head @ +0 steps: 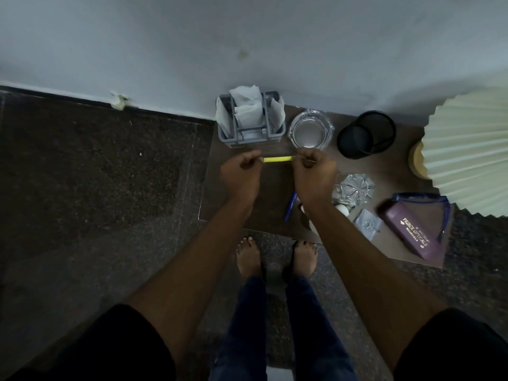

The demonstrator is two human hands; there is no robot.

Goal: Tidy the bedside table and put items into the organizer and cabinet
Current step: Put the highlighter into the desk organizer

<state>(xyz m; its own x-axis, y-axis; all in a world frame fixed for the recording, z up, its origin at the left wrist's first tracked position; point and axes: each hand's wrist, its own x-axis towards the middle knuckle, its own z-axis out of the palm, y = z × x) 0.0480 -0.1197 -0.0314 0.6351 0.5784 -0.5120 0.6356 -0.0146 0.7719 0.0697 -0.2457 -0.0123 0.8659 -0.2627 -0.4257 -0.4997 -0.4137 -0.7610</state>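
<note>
Both hands hold a thin yellow pen level above the dark brown bedside table. My left hand pinches its left end and my right hand pinches its right end. Just behind the pen stands a grey organizer with white tissues in its compartments. A black mesh pen cup stands at the back right. On the table under my right wrist lies a blue pen, partly hidden by the arm.
A glass ashtray sits between organizer and mesh cup. A crumpled clear wrapper, a small clear packet, a purple spectacle case and a pleated lamp shade fill the right side. The wall is right behind; dark stone floor lies left.
</note>
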